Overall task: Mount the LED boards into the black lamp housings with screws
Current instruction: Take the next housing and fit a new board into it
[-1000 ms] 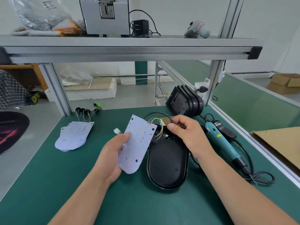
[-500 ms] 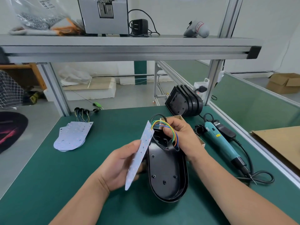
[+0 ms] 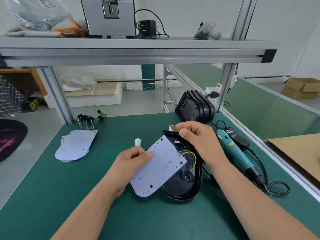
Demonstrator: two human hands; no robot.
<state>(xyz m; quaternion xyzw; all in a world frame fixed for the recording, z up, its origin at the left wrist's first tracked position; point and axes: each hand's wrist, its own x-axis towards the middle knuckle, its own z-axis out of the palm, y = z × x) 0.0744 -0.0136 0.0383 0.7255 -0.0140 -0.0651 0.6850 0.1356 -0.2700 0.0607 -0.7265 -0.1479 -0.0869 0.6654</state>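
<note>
Fingers [image 3: 146,154] of my left hand [image 3: 132,163] are pinching the LED board [image 3: 161,168], holding it tilted over the black housing [image 3: 188,186] lying toward the table's [image 3: 52,196] right edge. My right hand [image 3: 199,141] is curling above the housing's far end, and I cannot tell what it holds. I'm judging this as seating: next comes tucking the wires [image 3: 189,155] under and laying the board flat.

White LED board [image 3: 159,167], one end rounded, dotted with small red and orange LEDs, pinched at its edge by the left hand [image 3: 131,163] and held tilted, face up, over the left side of the open black lamp housing [image 3: 183,189]; coloured wires [image 3: 189,155] run from the board's right edge into the housing. The housing lies hollow side up on the green mat [image 3: 52,187]. Spare LED boards [image 3: 76,146] lie stacked flat at far left; spare housings [image 3: 195,108] stand on edge behind.
</note>
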